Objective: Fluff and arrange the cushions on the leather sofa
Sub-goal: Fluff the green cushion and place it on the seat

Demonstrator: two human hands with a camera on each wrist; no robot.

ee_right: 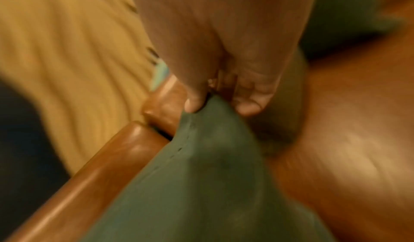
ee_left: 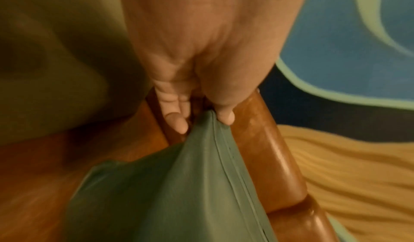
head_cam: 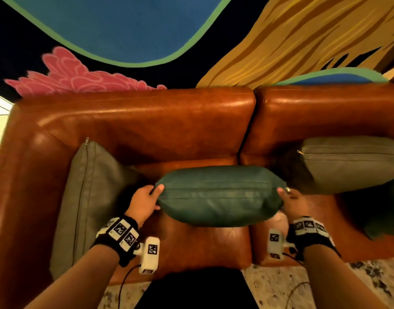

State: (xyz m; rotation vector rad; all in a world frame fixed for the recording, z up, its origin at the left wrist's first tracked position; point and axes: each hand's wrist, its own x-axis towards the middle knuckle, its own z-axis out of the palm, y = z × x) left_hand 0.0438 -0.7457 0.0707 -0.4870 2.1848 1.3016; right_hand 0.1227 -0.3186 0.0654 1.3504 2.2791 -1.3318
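A dark green leather cushion [head_cam: 220, 195] hangs above the seat of the brown leather sofa [head_cam: 147, 121], held edge-up between both hands. My left hand [head_cam: 147, 200] pinches its left corner, thumb on top. My right hand [head_cam: 290, 197] pinches the right corner by the zip pull. The left wrist view shows my left hand [ee_left: 201, 120] with thumb and fingers clamped on the green cushion [ee_left: 179, 192] at its corner seam. In the right wrist view my right hand [ee_right: 221, 107] pinches the green cushion [ee_right: 212, 175] the same way.
A grey-green cushion [head_cam: 87, 197] leans against the sofa's left armrest. Another grey cushion [head_cam: 352, 163] lies against the right backrest, with a darker one [head_cam: 385, 208] below it. A painted mural wall [head_cam: 124, 30] rises behind the sofa. A patterned rug [head_cam: 280, 286] lies in front.
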